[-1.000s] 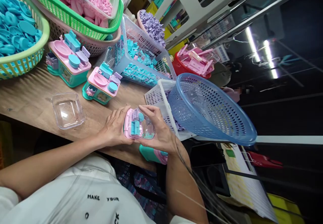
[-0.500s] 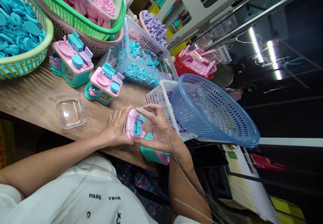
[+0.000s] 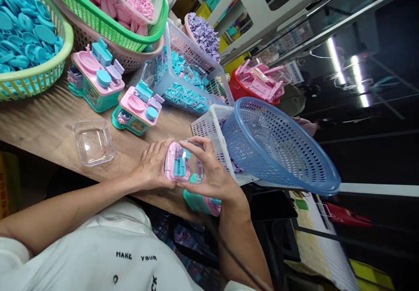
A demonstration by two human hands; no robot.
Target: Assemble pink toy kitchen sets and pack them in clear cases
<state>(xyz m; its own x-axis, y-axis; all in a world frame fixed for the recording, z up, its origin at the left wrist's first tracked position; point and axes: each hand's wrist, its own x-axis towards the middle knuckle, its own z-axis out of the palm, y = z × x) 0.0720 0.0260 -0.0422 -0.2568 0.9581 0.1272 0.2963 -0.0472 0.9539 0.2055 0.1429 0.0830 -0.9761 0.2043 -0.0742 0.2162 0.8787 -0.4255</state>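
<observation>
"Where is the toy kitchen (image 3: 169,167) the person is handling?"

"Left of the blue basket (image 3: 236,139), well apart from it, held between two hands at the near edge of the wooden table (image 3: 42,133)."

"How do the hands stand?"

"The left hand (image 3: 151,166) is on the side away from the blue basket, bent snugly against the toy's pink end. The right hand (image 3: 212,173), on the side toward the blue basket, has thumb and fingers spread to grip a clear cover (image 3: 196,166) from opposite edges. That cover lies over the toy's turquoise pieces."

"Is it fully seated?"

"One cannot tell; the fingers hide part of the joint."

"What stands close to the blue basket?"

"A white basket (image 3: 203,127) is just beside it, on its left, with a red basket (image 3: 234,86) of pink parts beyond it."

"And farther left of it?"

"Two upright toys with pink tops: the nearer toy (image 3: 137,109) and, past it, the farther toy (image 3: 97,81). Left of the blue basket too, past the left hand, a clear square tray (image 3: 94,144) rests on the table."

"Anything nearer the person?"

"Left of the blue basket and below the right hand, a tipped green-and-pink toy (image 3: 195,200), partly hidden by the right forearm."
</observation>
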